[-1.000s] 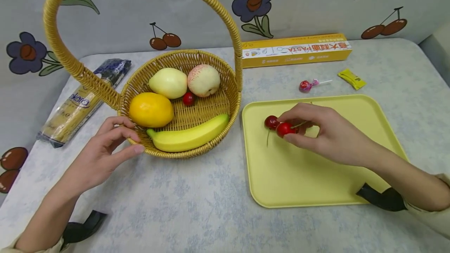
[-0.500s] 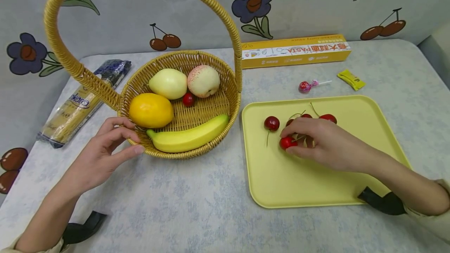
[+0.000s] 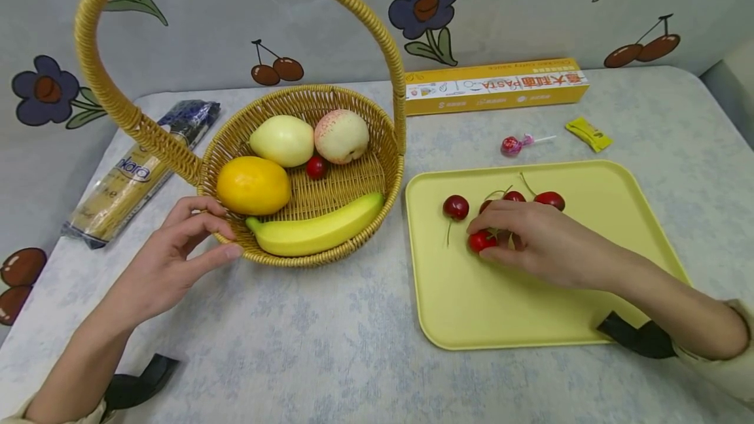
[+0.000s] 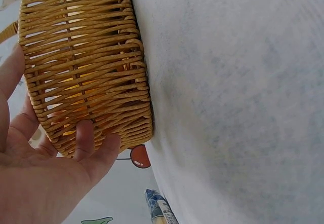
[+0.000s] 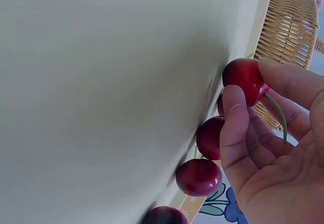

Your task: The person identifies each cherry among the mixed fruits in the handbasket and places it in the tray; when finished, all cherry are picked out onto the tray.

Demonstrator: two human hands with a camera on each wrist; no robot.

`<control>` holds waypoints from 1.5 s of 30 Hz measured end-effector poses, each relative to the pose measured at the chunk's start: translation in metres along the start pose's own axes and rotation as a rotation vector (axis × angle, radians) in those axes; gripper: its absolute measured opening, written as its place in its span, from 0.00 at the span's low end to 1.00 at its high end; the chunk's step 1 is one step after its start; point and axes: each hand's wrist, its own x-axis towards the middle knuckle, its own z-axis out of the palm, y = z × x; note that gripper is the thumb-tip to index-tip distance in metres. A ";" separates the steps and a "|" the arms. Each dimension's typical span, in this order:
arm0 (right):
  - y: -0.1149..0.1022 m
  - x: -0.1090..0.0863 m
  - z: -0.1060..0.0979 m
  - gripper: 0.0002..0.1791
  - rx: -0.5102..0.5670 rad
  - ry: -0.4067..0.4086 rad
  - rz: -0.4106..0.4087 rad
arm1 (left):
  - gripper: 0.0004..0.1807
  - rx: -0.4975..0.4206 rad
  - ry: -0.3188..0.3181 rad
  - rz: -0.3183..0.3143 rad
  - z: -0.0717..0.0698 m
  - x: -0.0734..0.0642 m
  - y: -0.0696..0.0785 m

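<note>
My right hand point(image 3: 542, 244) pinches a bright red cherry point(image 5: 244, 79) by its sides, between thumb and fingertips, low over the yellow tray point(image 3: 506, 319). A green stem curves from it toward the palm. Just left and farther back lies a darker cherry point(image 3: 455, 207) with its stem toward me. More cherries point(image 3: 550, 200) sit behind the hand, partly hidden by it. On the left, relaxed fingers of my left hand point(image 3: 171, 260) touch the outer wall and rim of a wicker basket point(image 4: 86, 72). In it are a banana point(image 3: 318, 226), an orange-yellow fruit point(image 3: 253, 185) and a small red cherry point(image 3: 316, 167).
Pale yellow point(image 3: 283, 141) and pinkish point(image 3: 341, 136) round fruits also lie in the basket, beneath its tall arched handle point(image 3: 389, 44). A pasta bag point(image 3: 126, 178) lies left of it. Behind the tray are a lollipop point(image 3: 511, 145), a yellow wrapped candy point(image 3: 589, 133) and a pasta box point(image 3: 497, 87).
My right hand has moved nearer to me with the pinched cherry, away from the dark cherry, uncovering others behind it. It has barely moved in the last half second. My left hand stays put.
</note>
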 end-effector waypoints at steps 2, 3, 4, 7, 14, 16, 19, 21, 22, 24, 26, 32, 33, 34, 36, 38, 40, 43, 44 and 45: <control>0.000 0.000 0.000 0.16 -0.005 -0.005 0.001 | 0.07 -0.002 0.000 0.002 0.000 0.000 0.000; 0.000 0.000 0.000 0.16 -0.008 -0.006 0.002 | 0.07 -0.005 0.000 0.004 0.000 0.000 0.001; 0.000 0.000 0.000 0.16 -0.009 -0.007 0.002 | 0.07 -0.005 0.000 0.005 0.000 0.000 0.000; 0.001 0.000 0.000 0.16 -0.009 -0.007 0.009 | 0.07 -0.008 0.001 0.004 0.001 0.000 0.000; -0.001 0.001 -0.003 0.16 -0.022 0.017 0.011 | 0.07 -0.003 0.004 0.006 0.001 0.000 0.000; -0.003 0.001 -0.004 0.16 -0.029 0.030 0.011 | 0.07 -0.002 0.006 0.009 0.000 0.000 0.000; -0.005 0.001 -0.007 0.15 -0.044 0.067 -0.013 | 0.07 -0.003 0.007 0.010 0.000 0.000 0.000; -0.006 0.002 -0.008 0.14 -0.048 0.100 -0.037 | 0.07 -0.004 0.007 0.010 0.000 0.000 -0.001; -0.007 0.002 -0.009 0.14 -0.050 0.117 -0.050 | 0.07 -0.005 0.007 0.011 0.000 0.000 -0.001; -0.008 0.003 -0.010 0.14 -0.046 0.145 -0.073 | 0.07 -0.006 0.007 0.012 0.000 0.000 -0.001; -0.010 0.004 -0.010 0.14 -0.033 0.171 -0.089 | 0.08 -0.007 0.007 0.014 0.000 0.000 -0.001; -0.021 0.012 -0.007 0.15 0.024 0.247 -0.156 | 0.08 -0.006 0.005 0.017 0.000 0.000 0.000; -0.023 0.015 -0.007 0.15 0.034 0.256 -0.171 | 0.08 -0.005 0.005 0.016 0.000 0.000 0.000; -0.026 0.017 -0.006 0.15 0.042 0.270 -0.190 | 0.08 -0.004 0.005 0.015 0.000 0.000 0.000; -0.033 0.024 -0.006 0.15 0.057 0.294 -0.216 | 0.08 -0.002 0.006 0.014 0.000 0.000 -0.001; -0.041 0.033 -0.006 0.14 0.064 0.311 -0.237 | 0.08 -0.001 0.007 0.014 0.000 0.000 -0.001; -0.049 0.043 -0.006 0.13 0.069 0.321 -0.253 | 0.08 -0.002 0.006 0.014 0.000 0.000 -0.001; -0.061 0.060 -0.005 0.12 0.071 0.318 -0.288 | 0.08 -0.004 0.007 0.016 0.000 0.000 -0.001; -0.064 0.066 -0.004 0.12 0.067 0.311 -0.301 | 0.08 -0.005 0.007 0.018 0.000 0.000 -0.001; -0.067 0.072 -0.002 0.13 0.063 0.302 -0.312 | 0.08 -0.007 0.006 0.019 0.000 0.000 -0.001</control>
